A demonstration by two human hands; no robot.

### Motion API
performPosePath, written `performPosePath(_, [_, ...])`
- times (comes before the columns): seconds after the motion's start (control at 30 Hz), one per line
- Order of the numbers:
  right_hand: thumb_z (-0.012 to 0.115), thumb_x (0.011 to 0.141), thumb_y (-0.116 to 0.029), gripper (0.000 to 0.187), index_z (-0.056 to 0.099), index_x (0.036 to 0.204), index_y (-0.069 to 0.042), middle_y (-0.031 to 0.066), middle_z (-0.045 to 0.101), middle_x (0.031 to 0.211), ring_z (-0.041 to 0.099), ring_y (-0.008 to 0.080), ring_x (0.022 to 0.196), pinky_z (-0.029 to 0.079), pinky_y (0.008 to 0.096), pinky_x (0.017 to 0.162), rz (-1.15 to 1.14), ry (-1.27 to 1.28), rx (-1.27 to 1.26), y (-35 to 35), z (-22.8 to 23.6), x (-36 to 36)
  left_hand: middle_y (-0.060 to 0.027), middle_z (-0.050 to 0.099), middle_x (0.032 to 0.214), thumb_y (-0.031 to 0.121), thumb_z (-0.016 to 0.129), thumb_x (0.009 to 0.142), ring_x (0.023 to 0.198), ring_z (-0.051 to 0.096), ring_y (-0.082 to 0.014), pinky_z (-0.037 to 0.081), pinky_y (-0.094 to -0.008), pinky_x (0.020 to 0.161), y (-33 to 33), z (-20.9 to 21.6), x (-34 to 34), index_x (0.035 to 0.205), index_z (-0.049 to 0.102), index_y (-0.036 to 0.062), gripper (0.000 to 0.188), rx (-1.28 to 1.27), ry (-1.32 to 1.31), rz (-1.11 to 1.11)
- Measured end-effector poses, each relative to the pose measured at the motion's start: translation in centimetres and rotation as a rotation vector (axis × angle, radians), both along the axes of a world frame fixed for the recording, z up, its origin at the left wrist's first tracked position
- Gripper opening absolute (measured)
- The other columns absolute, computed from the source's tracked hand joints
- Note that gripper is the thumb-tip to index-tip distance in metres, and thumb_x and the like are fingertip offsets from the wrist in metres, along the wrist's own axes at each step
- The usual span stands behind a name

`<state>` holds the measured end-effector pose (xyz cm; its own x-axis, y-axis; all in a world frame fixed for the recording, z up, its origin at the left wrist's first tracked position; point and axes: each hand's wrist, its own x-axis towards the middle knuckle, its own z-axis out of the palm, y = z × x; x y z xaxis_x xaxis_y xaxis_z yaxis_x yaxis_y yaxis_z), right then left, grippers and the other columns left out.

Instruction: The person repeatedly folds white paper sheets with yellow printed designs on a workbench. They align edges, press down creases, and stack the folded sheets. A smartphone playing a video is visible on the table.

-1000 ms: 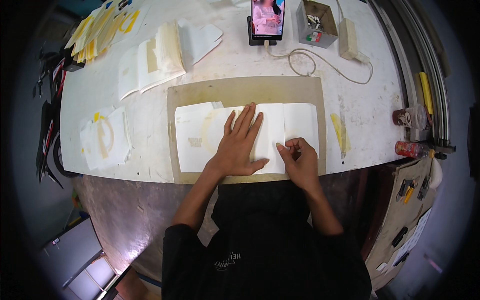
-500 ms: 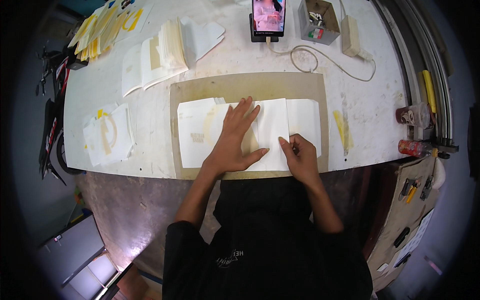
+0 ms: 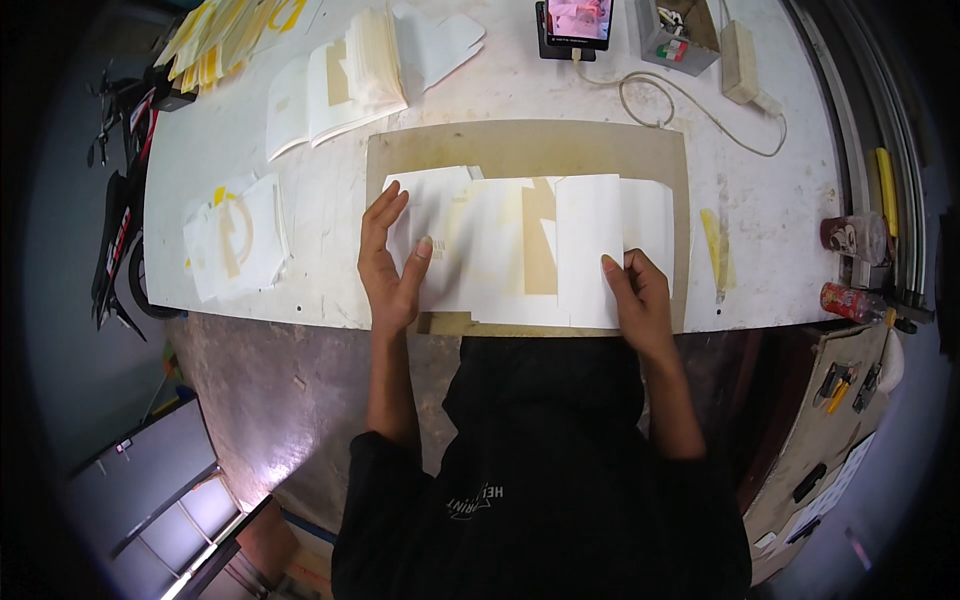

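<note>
White printed paper sheets [image 3: 490, 250] lie on a tan board [image 3: 540, 145] at the table's front edge. They carry pale yellow and tan print. Toward their right side stands a folded white paper panel [image 3: 588, 250], its free edge slightly over the white sheet [image 3: 652, 215] at the far right. My right hand [image 3: 643, 300] pinches that panel's right edge between thumb and bent fingers. Over the left end of the sheets is my left hand [image 3: 393, 265], thumb and fingers apart, holding nothing. Whether it touches the paper I cannot tell.
A paper pile [image 3: 235, 235] lies left, with an open stack of folded sheets [image 3: 340, 85] behind it. A phone on a stand [image 3: 575, 25], a grey box [image 3: 680, 40] and a power strip [image 3: 740, 65] stand at the back. A cup [image 3: 850, 238] and a bottle [image 3: 850, 302] sit right.
My left hand has moved left from the folded panel to the sheets' left end, uncovering the tan print. My right hand still pinches the panel's edge. The whole view has shifted slightly.
</note>
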<state>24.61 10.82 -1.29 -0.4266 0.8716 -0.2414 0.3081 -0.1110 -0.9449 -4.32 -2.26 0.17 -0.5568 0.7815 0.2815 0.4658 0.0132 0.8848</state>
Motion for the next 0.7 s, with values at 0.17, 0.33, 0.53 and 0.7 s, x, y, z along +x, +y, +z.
performPosePath(0.17, [0.072,0.100,-0.014,0.029,0.056,0.080,0.000,-0.0021,0.050,0.061,0.040,0.0026,0.059,0.034,0.0263,0.050,-0.016,-0.006,0.052,-1.0,0.3,-0.8,-0.0204,0.063,0.133,0.009,0.076,0.085,0.125,0.059,-0.0325,0.045,-0.0436,0.109,-0.6,-0.1,0.9,0.132,0.065,-0.0002,0.049,-0.072,0.105,0.036])
performPosePath(0.33, [0.072,0.100,-0.016,0.030,0.056,0.080,0.000,0.0036,0.053,0.056,0.043,0.0050,0.053,0.035,0.0283,0.047,-0.004,-0.073,0.153,-1.7,2.6,-2.5,-0.0158,0.071,0.104,0.003,0.080,0.085,0.094,0.067,-0.0247,0.055,-0.0363,0.087,-0.3,-0.6,2.2,0.120,0.069,-0.0036,0.037,-0.205,0.108,0.021])
performPosePath(0.53, [0.070,0.100,-0.015,0.031,0.054,0.078,-0.001,0.0048,0.052,0.055,0.041,0.0063,0.051,0.033,0.0294,0.047,-0.002,-0.090,0.151,-1.2,1.0,-1.8,-0.0134,0.070,0.101,0.005,0.080,0.086,0.089,0.063,-0.0212,0.053,-0.0339,0.082,0.1,-1.1,2.4,0.119,0.068,-0.0050,0.036,-0.272,0.133,-0.012])
performPosePath(0.7, [0.070,0.100,-0.014,0.031,0.053,0.078,-0.002,0.0085,0.054,0.058,0.047,0.0095,0.053,0.037,0.0308,0.049,0.010,-0.060,0.057,-1.3,1.8,-1.8,-0.0152,0.069,0.100,0.005,0.082,0.083,0.086,0.064,-0.0246,0.054,-0.0347,0.079,0.0,-1.3,2.3,0.117,0.069,-0.0035,0.038,-0.246,0.191,-0.024])
